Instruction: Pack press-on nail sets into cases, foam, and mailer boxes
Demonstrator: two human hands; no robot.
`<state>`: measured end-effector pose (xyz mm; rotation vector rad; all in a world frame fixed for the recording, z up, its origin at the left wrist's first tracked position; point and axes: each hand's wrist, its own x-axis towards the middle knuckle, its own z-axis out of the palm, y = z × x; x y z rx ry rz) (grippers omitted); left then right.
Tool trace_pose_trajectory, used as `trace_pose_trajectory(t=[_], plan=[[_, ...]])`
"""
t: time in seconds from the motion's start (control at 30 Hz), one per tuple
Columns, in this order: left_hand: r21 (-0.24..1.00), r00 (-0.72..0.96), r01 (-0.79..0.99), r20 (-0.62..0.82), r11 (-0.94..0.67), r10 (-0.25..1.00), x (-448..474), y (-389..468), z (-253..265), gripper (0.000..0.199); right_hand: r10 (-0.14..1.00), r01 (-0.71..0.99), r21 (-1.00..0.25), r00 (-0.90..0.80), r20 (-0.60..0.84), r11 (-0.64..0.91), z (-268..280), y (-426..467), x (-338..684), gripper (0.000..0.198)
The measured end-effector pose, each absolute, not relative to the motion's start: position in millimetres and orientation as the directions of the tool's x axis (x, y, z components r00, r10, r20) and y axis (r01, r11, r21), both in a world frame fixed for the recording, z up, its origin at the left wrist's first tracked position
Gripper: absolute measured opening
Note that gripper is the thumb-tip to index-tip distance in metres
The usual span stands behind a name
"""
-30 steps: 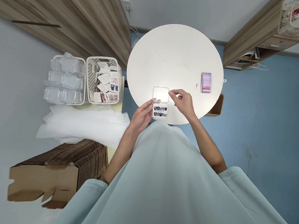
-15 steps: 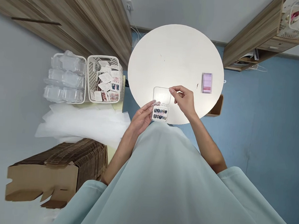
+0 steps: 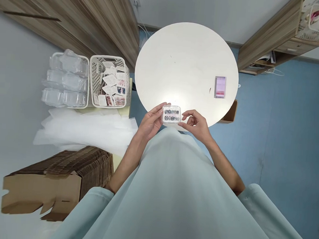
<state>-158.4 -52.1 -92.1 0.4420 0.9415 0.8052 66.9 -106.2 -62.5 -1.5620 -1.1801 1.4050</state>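
A small clear plastic case [image 3: 171,121] is closed and held up over the near edge of the round white table. Through its lid show two rows of dark and patterned press-on nails [image 3: 172,112]. My left hand [image 3: 151,123] grips the case by its left side, fingers behind and thumb along the edge. At the case's right side is my right hand [image 3: 196,125], its thumb against the lower right corner and its bent index finger close by the right edge. The remaining fingers of that hand are curled.
A blurred purple rectangle [image 3: 220,87] lies on the table [image 3: 188,52]. On the left stand a basket of nail cards [image 3: 110,81], a basket of clear plastic boxes [image 3: 66,78], white sheets [image 3: 88,127] and folded cardboard boxes [image 3: 56,181]. A brown box [image 3: 231,111] sits beyond the table's right edge.
The case's clear lid has swung down and the case is now closed. My right hand has moved down from the lid's upper corner to the case's lower right corner. The case has risen slightly.
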Motion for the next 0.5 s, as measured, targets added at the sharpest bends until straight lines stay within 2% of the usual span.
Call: trace_pose_trajectory(t=[0.2,0.33,0.5], plan=[[0.682,0.336,-0.394,-0.517,0.616,0.787,-159.1,-52.2,-91.5,0.047,0.910,0.144,-0.900,-0.003,-0.416,-0.411,-67.4,-107.8,64.6,0.059],[0.702,0.344,-0.388,-0.491,0.598,0.800,-160.0,-53.6,-88.8,0.048,0.844,0.105,-0.850,-0.105,-0.526,-0.516,-64.0,-105.0,64.7,0.052],[0.725,0.345,-0.365,-0.478,0.585,0.808,-161.0,-57.4,-85.3,0.058,0.823,0.025,-0.838,-0.170,-0.541,-0.546,-62.0,-102.7,63.7,0.050]])
